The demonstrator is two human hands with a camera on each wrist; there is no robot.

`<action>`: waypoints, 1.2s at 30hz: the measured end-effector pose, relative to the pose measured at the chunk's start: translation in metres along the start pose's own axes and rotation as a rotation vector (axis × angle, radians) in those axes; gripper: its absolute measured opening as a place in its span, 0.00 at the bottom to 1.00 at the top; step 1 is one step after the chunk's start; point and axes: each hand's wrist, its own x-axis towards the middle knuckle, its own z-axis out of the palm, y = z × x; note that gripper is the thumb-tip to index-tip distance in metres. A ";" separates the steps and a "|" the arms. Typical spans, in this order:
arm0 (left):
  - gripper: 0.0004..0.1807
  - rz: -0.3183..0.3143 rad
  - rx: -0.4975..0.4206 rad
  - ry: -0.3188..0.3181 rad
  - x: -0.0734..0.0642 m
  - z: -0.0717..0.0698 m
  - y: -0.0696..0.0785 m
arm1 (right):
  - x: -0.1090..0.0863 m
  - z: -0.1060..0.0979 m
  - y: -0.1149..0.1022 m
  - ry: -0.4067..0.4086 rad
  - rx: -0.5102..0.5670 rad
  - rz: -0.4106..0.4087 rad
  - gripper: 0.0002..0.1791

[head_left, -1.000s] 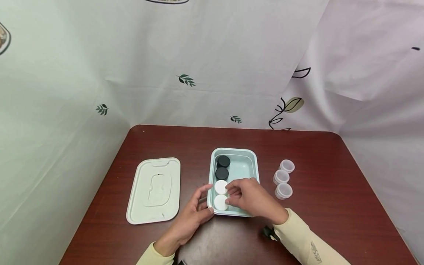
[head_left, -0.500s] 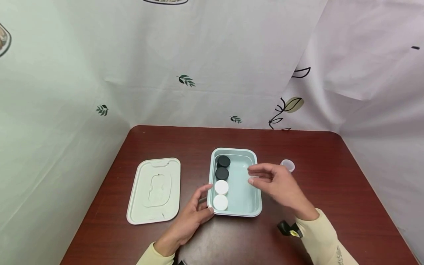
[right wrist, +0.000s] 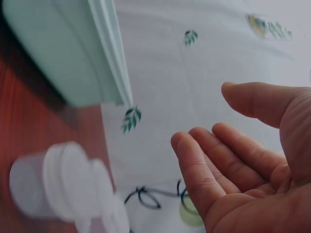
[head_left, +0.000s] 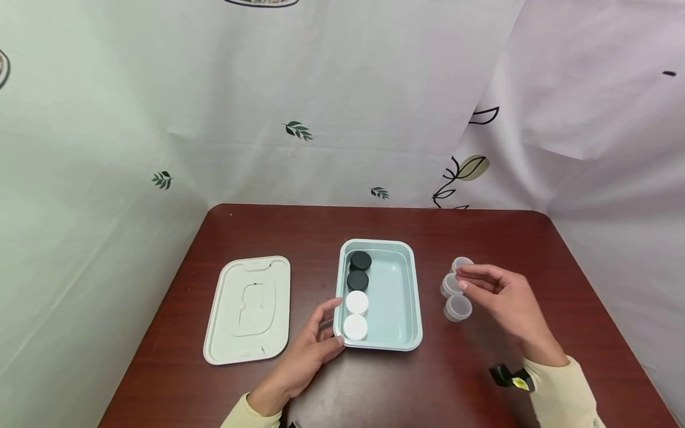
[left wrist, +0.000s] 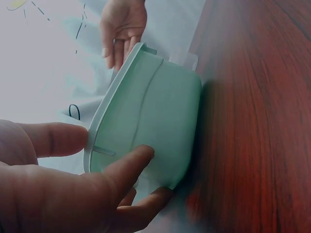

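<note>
My left hand (head_left: 307, 345) steadies the pale blue-green plastic box (head_left: 395, 297) by its near left corner. In the left wrist view the thumb (left wrist: 63, 139) meets the rim while other fingers (left wrist: 133, 165) rest against the outer wall. Inside, along the left side, stand two black-lidded round jars (head_left: 358, 280) and two white-lidded ones (head_left: 356, 302) in a row. My right hand (head_left: 505, 303) hovers beside several small translucent lidded cups (head_left: 458, 308), thumb and fingers apart with nothing between them. Its fingertips overlap the middle and far cups in the head view.
A whitish rectangular lid (head_left: 248, 309) lies flat on the dark red wooden table (head_left: 316, 238), left of the box. Printed cloth (head_left: 342, 107) hangs behind and on both sides of the table.
My right hand has moved away from the white-lidded jars, out over the box's right rim, to the translucent cups. The left hand stays at the box's corner.
</note>
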 end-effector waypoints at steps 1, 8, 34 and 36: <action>0.40 0.001 0.001 0.000 0.000 0.000 0.000 | -0.001 -0.002 0.004 0.011 0.001 0.007 0.24; 0.40 -0.001 -0.001 0.005 0.000 0.000 0.000 | -0.003 -0.011 0.031 0.078 0.091 0.033 0.25; 0.40 0.003 0.000 0.006 0.000 0.000 0.000 | -0.013 0.016 0.090 0.048 0.407 0.068 0.26; 0.40 0.003 0.001 0.003 -0.001 0.000 0.000 | -0.016 0.019 0.092 0.030 0.396 0.071 0.26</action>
